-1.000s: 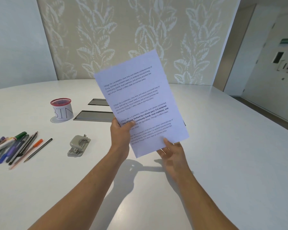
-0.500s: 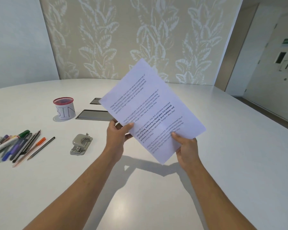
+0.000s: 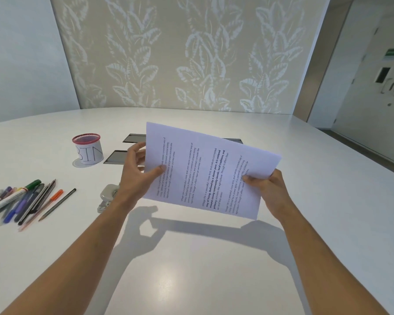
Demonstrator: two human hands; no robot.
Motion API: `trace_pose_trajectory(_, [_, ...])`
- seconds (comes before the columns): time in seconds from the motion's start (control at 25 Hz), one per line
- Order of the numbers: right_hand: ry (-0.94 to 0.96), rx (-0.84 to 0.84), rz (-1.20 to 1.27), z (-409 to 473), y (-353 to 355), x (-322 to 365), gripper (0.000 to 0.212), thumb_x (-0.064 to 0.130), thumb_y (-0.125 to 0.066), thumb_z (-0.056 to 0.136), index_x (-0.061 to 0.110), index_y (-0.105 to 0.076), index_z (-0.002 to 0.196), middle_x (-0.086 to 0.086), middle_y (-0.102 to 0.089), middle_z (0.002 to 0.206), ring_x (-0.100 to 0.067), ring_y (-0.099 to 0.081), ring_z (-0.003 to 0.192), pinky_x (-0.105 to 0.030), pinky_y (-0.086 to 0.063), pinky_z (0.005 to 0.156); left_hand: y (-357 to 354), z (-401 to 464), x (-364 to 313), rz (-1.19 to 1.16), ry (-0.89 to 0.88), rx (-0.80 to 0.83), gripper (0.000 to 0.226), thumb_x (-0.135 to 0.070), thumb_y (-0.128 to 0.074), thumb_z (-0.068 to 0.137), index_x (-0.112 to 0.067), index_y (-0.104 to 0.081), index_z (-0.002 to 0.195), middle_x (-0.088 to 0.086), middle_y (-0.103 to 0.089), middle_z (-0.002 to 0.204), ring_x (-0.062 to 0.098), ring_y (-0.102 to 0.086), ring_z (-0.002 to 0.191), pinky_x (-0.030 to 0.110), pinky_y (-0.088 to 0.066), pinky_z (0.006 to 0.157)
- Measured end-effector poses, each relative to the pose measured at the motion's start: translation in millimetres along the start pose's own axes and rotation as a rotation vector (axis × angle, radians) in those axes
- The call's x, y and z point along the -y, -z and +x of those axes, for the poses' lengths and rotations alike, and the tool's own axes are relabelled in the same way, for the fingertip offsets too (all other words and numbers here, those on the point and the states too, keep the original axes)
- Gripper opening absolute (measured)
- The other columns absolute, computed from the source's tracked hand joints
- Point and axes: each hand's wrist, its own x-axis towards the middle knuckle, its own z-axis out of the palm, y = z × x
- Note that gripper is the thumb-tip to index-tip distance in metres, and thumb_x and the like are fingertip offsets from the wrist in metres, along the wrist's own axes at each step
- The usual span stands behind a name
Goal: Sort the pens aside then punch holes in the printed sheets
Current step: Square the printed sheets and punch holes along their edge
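Observation:
I hold the printed sheets (image 3: pixel 205 169) in the air above the white table (image 3: pixel 191 269), turned sideways so the text lines run up and down. My left hand (image 3: pixel 139 176) pinches their left edge with the thumb on the front. My right hand (image 3: pixel 266 189) grips their lower right edge. A grey hole punch (image 3: pixel 107 196) stands on the table just left of my left wrist, partly hidden by it. Several pens and pencils (image 3: pixel 25 201) lie in a loose bunch at the far left.
A red mesh cup (image 3: pixel 88 148) wrapped in paper marked BIN stands behind the pens. Two dark recessed panels (image 3: pixel 116 156) sit in the tabletop behind the sheets. A patterned wall closes the back; a door is at far right.
The sheets have swung clockwise from nearly upright to lying sideways and come lower. My right hand moved out to the right along with the sheets' edge.

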Motion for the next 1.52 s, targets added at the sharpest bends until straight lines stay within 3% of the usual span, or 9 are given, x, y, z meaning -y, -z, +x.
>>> trace_pose_trajectory(0.12, [0.038,0.008,-0.002,6,-2,8,0.033,0.007,-0.071,0.076,0.013,-0.07,0.109,-0.005,-0.075,0.108,-0.026,-0.072,0.096,-0.039,-0.058,0.079,0,5,-6,-0.116,0.005,-0.021,0.053,-0.02,-0.081,0.068,-0.039,-0.049,0.106,-0.01,-0.073,0.103,0.011,-0.071,0.092,0.026,-0.055,0.07])
trace_pose_trajectory(0.24, [0.052,-0.087,0.001,8,-7,3,0.031,0.003,-0.074,0.079,0.011,-0.069,0.11,-0.005,-0.075,0.109,-0.028,-0.072,0.097,-0.043,-0.058,0.082,-4,2,-2,-0.111,-0.003,-0.049,0.045,-0.01,-0.078,0.077,-0.033,-0.048,0.1,-0.011,-0.068,0.107,0.008,-0.069,0.094,0.03,-0.058,0.074])
trace_pose_trajectory(0.36, [0.024,-0.154,-0.042,1,-16,-16,0.035,0.001,-0.076,0.078,0.014,-0.065,0.108,-0.002,-0.074,0.107,-0.021,-0.072,0.093,-0.039,-0.057,0.078,-12,-13,18,-0.062,0.05,-0.018,0.041,-0.003,-0.073,0.081,-0.023,-0.047,0.106,-0.004,-0.062,0.111,0.01,-0.066,0.1,0.036,-0.058,0.08])
trace_pose_trajectory(0.52, [-0.007,-0.203,-0.013,-5,-18,-25,0.036,-0.006,-0.072,0.079,0.015,-0.064,0.106,-0.001,-0.074,0.104,-0.017,-0.071,0.088,-0.039,-0.056,0.078,-20,-18,26,-0.042,0.091,-0.027,0.032,-0.005,-0.067,0.087,-0.019,-0.046,0.108,0.001,-0.062,0.111,0.018,-0.065,0.101,0.039,-0.056,0.083])
trace_pose_trajectory(0.68, [0.045,-0.219,-0.01,1,-17,-16,0.034,-0.001,-0.074,0.079,0.025,-0.066,0.099,0.005,-0.076,0.101,-0.016,-0.072,0.089,-0.032,-0.058,0.073,-20,-9,17,-0.086,0.07,-0.06,0.029,-0.01,-0.066,0.087,-0.029,-0.049,0.101,-0.007,-0.064,0.108,0.012,-0.066,0.096,0.028,-0.054,0.072])
trace_pose_trajectory(0.88, [0.019,-0.21,-0.046,-6,-19,-28,0.044,-0.005,-0.073,0.078,0.015,-0.061,0.116,-0.004,-0.071,0.114,-0.022,-0.069,0.099,-0.039,-0.057,0.084,-19,-18,25,-0.07,0.124,-0.083,0.024,-0.014,-0.07,0.082,-0.027,-0.057,0.098,-0.008,-0.07,0.1,0.01,-0.069,0.086,0.029,-0.052,0.068])
trace_pose_trajectory(1.12, [0.01,-0.219,-0.06,-2,-19,-22,0.039,-0.004,-0.07,0.079,0.025,-0.064,0.104,0.011,-0.075,0.097,-0.01,-0.071,0.085,-0.03,-0.054,0.073,-19,-11,16,-0.094,0.123,-0.11,0.025,-0.01,-0.066,0.086,-0.029,-0.055,0.097,-0.009,-0.069,0.1,0.013,-0.069,0.087,0.029,-0.052,0.067])
trace_pose_trajectory(1.36, [0.005,-0.247,-0.066,-9,-21,-32,0.036,-0.004,-0.07,0.08,0.019,-0.063,0.107,0.0,-0.072,0.108,-0.021,-0.069,0.098,-0.038,-0.056,0.083,-24,-16,21,-0.082,0.115,-0.097,0.026,-0.009,-0.066,0.087,-0.026,-0.053,0.101,-0.008,-0.068,0.104,0.013,-0.068,0.093,0.035,-0.055,0.077])
trace_pose_trajectory(1.52, [0.021,-0.255,-0.057,-7,-22,-28,0.039,-0.006,-0.069,0.081,0.021,-0.062,0.107,-0.002,-0.071,0.111,-0.023,-0.067,0.099,-0.039,-0.055,0.084,-24,-12,17,-0.043,0.096,-0.095,0.025,-0.011,-0.066,0.087,-0.028,-0.053,0.1,-0.01,-0.067,0.103,0.012,-0.068,0.091,0.032,-0.054,0.072])
